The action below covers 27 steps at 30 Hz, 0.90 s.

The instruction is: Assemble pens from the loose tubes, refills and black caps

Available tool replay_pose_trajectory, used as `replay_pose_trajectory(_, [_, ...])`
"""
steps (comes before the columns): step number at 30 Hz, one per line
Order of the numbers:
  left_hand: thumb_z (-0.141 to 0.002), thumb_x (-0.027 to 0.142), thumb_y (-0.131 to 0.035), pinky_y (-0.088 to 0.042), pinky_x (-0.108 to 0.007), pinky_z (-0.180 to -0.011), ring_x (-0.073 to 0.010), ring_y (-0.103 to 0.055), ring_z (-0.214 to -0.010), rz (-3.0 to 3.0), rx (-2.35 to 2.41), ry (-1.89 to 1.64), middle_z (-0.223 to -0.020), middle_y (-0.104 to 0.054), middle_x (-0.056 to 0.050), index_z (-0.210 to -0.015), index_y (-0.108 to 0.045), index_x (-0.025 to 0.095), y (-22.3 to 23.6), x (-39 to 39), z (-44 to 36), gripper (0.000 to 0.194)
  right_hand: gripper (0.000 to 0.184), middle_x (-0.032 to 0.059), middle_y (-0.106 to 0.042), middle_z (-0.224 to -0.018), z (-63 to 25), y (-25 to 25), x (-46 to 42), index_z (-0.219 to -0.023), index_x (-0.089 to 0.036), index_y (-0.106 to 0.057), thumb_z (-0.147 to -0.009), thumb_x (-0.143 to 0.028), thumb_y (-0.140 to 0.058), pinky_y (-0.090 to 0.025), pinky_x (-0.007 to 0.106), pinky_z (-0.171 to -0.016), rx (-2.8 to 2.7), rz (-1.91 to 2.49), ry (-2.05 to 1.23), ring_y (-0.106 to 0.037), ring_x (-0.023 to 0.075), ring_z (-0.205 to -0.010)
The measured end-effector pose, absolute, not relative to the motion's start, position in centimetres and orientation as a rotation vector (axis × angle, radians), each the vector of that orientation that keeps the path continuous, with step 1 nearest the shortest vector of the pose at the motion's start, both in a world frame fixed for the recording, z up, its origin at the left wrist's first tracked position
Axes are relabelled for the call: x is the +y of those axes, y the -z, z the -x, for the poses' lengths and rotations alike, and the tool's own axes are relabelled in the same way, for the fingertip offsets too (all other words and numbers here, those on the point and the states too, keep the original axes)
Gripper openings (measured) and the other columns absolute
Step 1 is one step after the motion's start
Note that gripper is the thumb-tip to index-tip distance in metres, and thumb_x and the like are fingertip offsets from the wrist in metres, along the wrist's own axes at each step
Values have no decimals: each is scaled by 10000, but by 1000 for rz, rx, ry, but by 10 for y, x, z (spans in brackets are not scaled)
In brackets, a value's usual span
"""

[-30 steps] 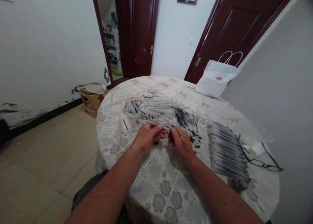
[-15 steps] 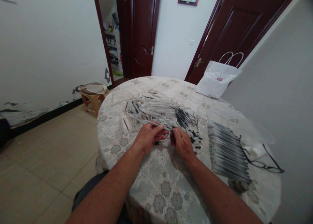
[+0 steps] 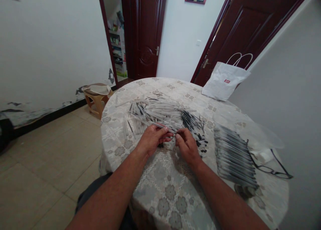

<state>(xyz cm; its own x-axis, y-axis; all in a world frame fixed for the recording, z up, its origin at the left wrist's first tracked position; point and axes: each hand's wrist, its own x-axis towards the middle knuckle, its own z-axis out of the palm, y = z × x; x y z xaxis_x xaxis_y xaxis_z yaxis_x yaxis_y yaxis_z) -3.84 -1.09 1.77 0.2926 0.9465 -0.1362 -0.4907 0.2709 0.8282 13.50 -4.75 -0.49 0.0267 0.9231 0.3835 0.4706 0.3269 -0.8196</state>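
Both hands meet at the near edge of a heap of clear pen barrels (image 3: 156,111) on a round table (image 3: 175,193) under a floral cloth. My left hand (image 3: 151,140) is closed on one clear pen barrel (image 3: 160,126) that sticks out to the upper left. My right hand (image 3: 187,146) pinches at the barrel's near end; what its fingertips hold is too small to name. A bunch of thin black refills (image 3: 192,121) and small black caps (image 3: 202,144) lies just right of the hands.
A row of finished pens (image 3: 233,154) lies at the right, under a clear plastic bag (image 3: 248,129). Black glasses (image 3: 272,163) sit near the right edge. A white paper bag (image 3: 224,81) leans at the back. A wooden stool (image 3: 96,96) stands on the floor at the left.
The hands stay together at the heap's edge with the barrel between them; the fingers shifted slightly. The camera drifted a little.
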Motion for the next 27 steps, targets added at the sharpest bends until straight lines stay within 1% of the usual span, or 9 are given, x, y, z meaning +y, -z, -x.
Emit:
replay_pose_trajectory(2, [-778,228,-810,-618,-305,-668,-202,-751,-787,-769,721,-1087,-901,-751,-97,-946,-591,152,-18,-11,39,286,206,-28,-594,-704,-135,3,-48,-950,-234,-578,-1012,-407,-485,-420,286,-645,-1614,1305,-567,-564,164,-652])
replay_pose_trajectory(6, [-783,230,-806,-620,-302,-673,-197,-748,-783,-783,730,-1082,-902,-748,-97,-949,-590,150,-19,-11,40,284,390,-18,-555,-638,-133,1,-48,-728,-232,-523,-1044,-423,-396,-396,291,-626,-1628,1316,-630,-534,155,-609])
replay_pose_trajectory(7, [-787,233,-803,-620,-301,-673,-197,-748,-785,-786,735,-1085,-900,-747,-96,-945,-591,150,-19,-12,40,278,382,-19,-556,-634,-133,1,-48,-744,-232,-531,-1043,-427,-393,-394,290,-614,-1618,1310,-652,-531,154,-597])
replay_pose_trajectory(11, [-784,250,-809,-618,-301,-661,-205,-751,-783,-816,749,-1090,-876,-741,-87,-922,-596,149,-18,-13,37,273,235,-27,-595,-688,-133,0,-50,-961,-231,-583,-1015,-429,-469,-409,287,-623,-1617,1327,-621,-568,165,-631])
replay_pose_trajectory(12, [-783,258,-811,-617,-301,-658,-207,-750,-781,-833,752,-1089,-865,-740,-87,-914,-599,147,-18,-13,37,273,228,-25,-600,-695,-134,0,-50,-964,-233,-586,-1012,-428,-477,-410,288,-631,-1636,1348,-595,-573,169,-642])
replay_pose_trajectory(17, [-809,299,-787,-609,-305,-670,-197,-743,-769,-933,776,-1085,-850,-734,-94,-885,-627,140,-15,-14,37,239,331,-9,-588,-644,-136,2,-50,-793,-241,-555,-1032,-426,-420,-404,305,-626,-1710,1403,-556,-561,177,-611])
replay_pose_trajectory(19, [-821,296,-769,-604,-304,-668,-191,-738,-757,-978,804,-1078,-844,-734,-95,-880,-636,140,-16,-15,37,213,300,-4,-613,-666,-136,4,-51,-842,-239,-592,-1021,-430,-446,-416,304,-626,-1712,1394,-565,-575,182,-622])
replay_pose_trajectory(22, [-833,300,-746,-587,-293,-645,-193,-728,-741,-1067,848,-1054,-819,-732,-93,-871,-646,142,-17,-15,38,191,240,12,-680,-775,-137,4,-52,-1002,-228,-651,-980,-437,-535,-437,298,-643,-1743,1373,-548,-613,187,-680])
replay_pose_trajectory(27, [-900,364,-643,-499,-242,-567,-185,-703,-722,-1333,967,-1037,-842,-726,-78,-928,-660,159,-19,-16,43,208,268,29,-693,-813,-142,1,-48,-1012,-208,-674,-966,-439,-548,-440,290,-644,-1647,1431,-425,-610,178,-685])
